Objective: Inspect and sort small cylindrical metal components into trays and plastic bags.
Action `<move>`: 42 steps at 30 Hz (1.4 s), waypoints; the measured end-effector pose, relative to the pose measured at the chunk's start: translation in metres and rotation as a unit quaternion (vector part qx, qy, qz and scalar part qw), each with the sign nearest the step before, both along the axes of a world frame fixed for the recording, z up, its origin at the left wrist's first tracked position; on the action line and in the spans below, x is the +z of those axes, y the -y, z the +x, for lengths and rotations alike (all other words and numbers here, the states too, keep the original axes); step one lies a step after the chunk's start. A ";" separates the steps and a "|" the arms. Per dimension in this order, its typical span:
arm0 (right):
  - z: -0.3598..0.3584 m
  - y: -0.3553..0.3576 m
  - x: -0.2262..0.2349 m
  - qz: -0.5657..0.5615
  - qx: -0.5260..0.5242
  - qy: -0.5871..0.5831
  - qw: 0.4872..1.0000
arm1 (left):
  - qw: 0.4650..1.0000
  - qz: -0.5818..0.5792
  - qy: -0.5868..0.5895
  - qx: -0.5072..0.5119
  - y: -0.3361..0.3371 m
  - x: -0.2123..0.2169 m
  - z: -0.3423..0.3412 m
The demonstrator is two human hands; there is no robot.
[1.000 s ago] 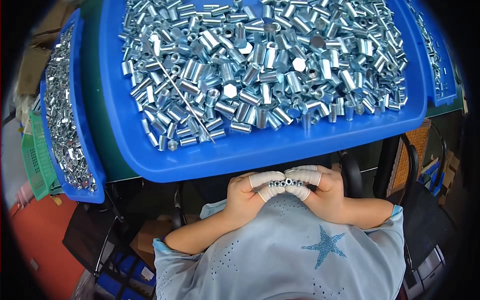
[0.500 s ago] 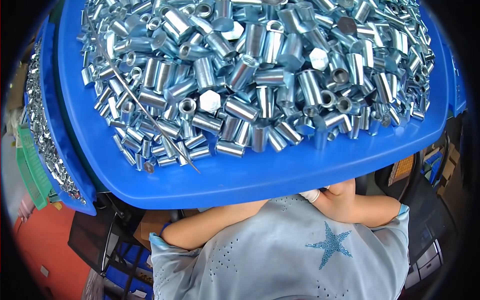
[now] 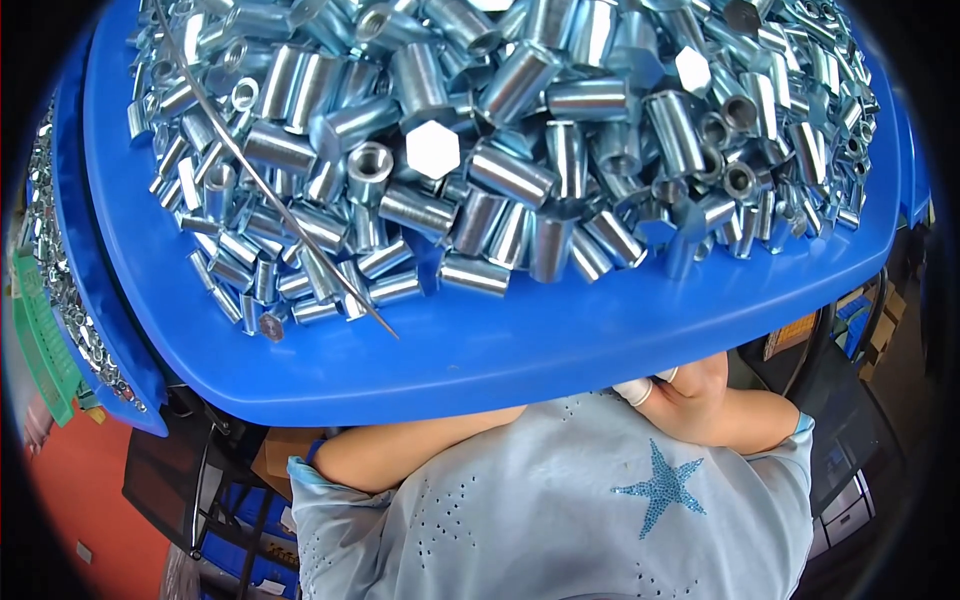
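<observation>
A large blue bin [image 3: 330, 385] fills the upper view, heaped with shiny metal rivet nuts [image 3: 415, 210], hollow cylinders, several showing hexagonal heads. A thin wire-like rod [image 3: 240, 155] lies slanted across the heap's left side. Below the near rim, my right hand [image 3: 695, 400] is bent inward against my front, white covers on its fingertips. Its fingers look curled together; the bin's rim partly covers them, and whatever they hold is hidden. Only my left forearm [image 3: 420, 450] shows, running beneath the rim; the hand itself is out of sight behind the bin.
At the left stands another blue bin [image 3: 85, 250] with small metal parts. Beyond it is a green plastic basket [image 3: 40, 345] above red flooring [image 3: 100, 500]. A black mesh chair [image 3: 160, 480] is at lower left. Cardboard boxes [image 3: 885, 330] are stacked at far right.
The bin's contents look larger and shifted in the picture, as the view has moved. My right hand sits slightly farther right, with more of its covered fingertips showing.
</observation>
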State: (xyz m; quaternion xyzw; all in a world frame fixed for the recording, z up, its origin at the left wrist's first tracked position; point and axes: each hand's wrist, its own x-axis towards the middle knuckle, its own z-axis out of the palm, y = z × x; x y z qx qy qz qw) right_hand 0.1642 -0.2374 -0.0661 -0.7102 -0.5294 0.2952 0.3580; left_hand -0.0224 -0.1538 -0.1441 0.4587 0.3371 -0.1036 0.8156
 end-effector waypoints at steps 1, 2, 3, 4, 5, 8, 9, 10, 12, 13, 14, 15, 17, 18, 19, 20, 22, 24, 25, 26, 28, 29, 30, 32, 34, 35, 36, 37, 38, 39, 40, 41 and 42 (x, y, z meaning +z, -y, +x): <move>0.000 0.001 0.001 -0.007 0.006 0.005 1.000 | 1.000 -0.020 -0.003 0.017 0.000 0.000 0.001; 0.000 0.001 0.001 -0.009 0.006 0.006 1.000 | 0.999 -0.040 -0.005 0.034 0.000 0.001 0.003; 0.000 0.001 0.002 -0.013 0.008 0.004 1.000 | 0.997 -0.059 -0.009 0.051 0.000 0.001 0.004; 0.000 0.001 0.002 -0.017 0.009 0.002 1.000 | 0.997 -0.061 -0.008 0.052 0.000 0.001 0.004; -0.001 0.001 0.002 -0.021 0.011 0.001 1.000 | 0.996 -0.073 -0.010 0.059 0.000 0.001 0.004; 0.000 0.000 0.000 -0.031 0.012 -0.029 0.999 | 0.992 -0.097 -0.015 0.076 -0.005 0.006 0.008; 0.000 -0.001 0.000 -0.034 0.014 -0.045 0.998 | 0.991 -0.100 0.002 0.089 -0.010 0.013 0.013; 0.000 -0.001 0.000 -0.034 0.015 -0.046 0.998 | 0.989 -0.103 0.018 0.101 -0.016 0.021 0.018; -0.001 0.001 -0.002 -0.042 0.002 -0.078 0.996 | 0.987 -0.109 0.037 0.112 -0.017 0.023 0.020; -0.002 0.002 -0.003 -0.046 -0.005 -0.094 0.994 | 0.985 -0.120 0.035 0.114 -0.017 0.022 0.020; -0.002 0.002 -0.004 -0.047 -0.005 -0.094 0.994 | 0.984 -0.132 0.033 0.117 -0.016 0.021 0.019; -0.002 0.003 -0.005 -0.048 -0.006 -0.093 0.995 | 0.982 -0.143 0.031 0.119 -0.015 0.020 0.019; -0.002 0.003 -0.006 -0.049 -0.007 -0.092 0.995 | 0.987 -0.119 0.022 0.107 -0.009 0.011 0.013; -0.002 0.003 -0.006 -0.049 -0.007 -0.092 0.994 | 0.991 -0.095 0.013 0.094 -0.006 0.007 0.011; -0.003 0.004 -0.007 -0.047 -0.016 -0.098 0.994 | 0.994 -0.070 0.004 0.082 -0.003 0.003 0.008; -0.004 0.004 -0.007 -0.045 -0.025 -0.104 0.993 | 0.994 -0.070 0.004 0.082 -0.001 0.002 0.006; -0.005 0.006 -0.009 -0.044 -0.034 -0.109 0.992 | 0.987 -0.115 0.005 0.109 -0.004 0.008 0.011; -0.005 0.008 -0.011 -0.051 -0.040 -0.127 0.990 | 0.983 -0.137 0.005 0.122 -0.008 0.013 0.016; -0.005 0.008 -0.012 -0.055 -0.043 -0.135 0.988 | 0.981 -0.154 0.011 0.116 -0.012 0.015 0.018; -0.005 0.009 -0.012 -0.056 -0.044 -0.135 0.988 | 0.979 -0.171 0.018 0.111 -0.015 0.017 0.020; -0.005 0.011 -0.013 -0.065 -0.038 -0.113 0.991 | 0.976 -0.189 0.025 0.105 -0.016 0.018 0.020; -0.006 0.011 -0.013 -0.070 -0.036 -0.102 0.992 | 0.983 -0.150 0.030 0.105 -0.016 0.018 0.019; -0.006 0.011 -0.014 -0.071 -0.037 -0.101 0.992 | 0.988 -0.110 0.035 0.105 -0.015 0.019 0.019; -0.007 0.010 -0.014 -0.054 -0.046 -0.120 0.990 | 0.991 -0.070 0.041 0.105 -0.015 0.020 0.017; -0.008 0.009 -0.013 -0.046 -0.051 -0.130 0.989 | 0.995 0.032 0.066 0.061 -0.017 0.021 0.014; -0.008 0.009 -0.013 -0.047 -0.053 -0.135 0.988 | 0.993 0.084 0.079 0.039 -0.017 0.021 0.013; -0.009 0.009 -0.012 -0.049 -0.055 -0.140 0.987 | 0.993 0.082 0.080 0.039 -0.017 0.021 0.012; -0.009 0.009 -0.012 -0.050 -0.057 -0.145 0.986 | 0.993 0.077 0.082 0.041 -0.017 0.020 0.011; -0.010 0.008 -0.011 -0.051 -0.057 -0.145 0.986 | 0.993 0.072 0.085 0.043 -0.017 0.020 0.011; -0.010 0.007 -0.010 -0.050 -0.056 -0.148 0.986 | 0.993 0.068 0.087 0.046 -0.018 0.020 0.010; -0.010 0.006 -0.011 -0.049 -0.056 -0.150 0.986 | 0.993 0.066 0.088 0.045 -0.016 0.016 0.006; -0.010 0.006 -0.011 -0.048 -0.056 -0.152 0.986 | 0.990 0.105 0.091 0.013 -0.014 0.008 -0.002; -0.010 0.006 -0.012 -0.049 -0.057 -0.151 0.986 | 0.985 0.144 0.094 -0.018 -0.012 0.000 -0.008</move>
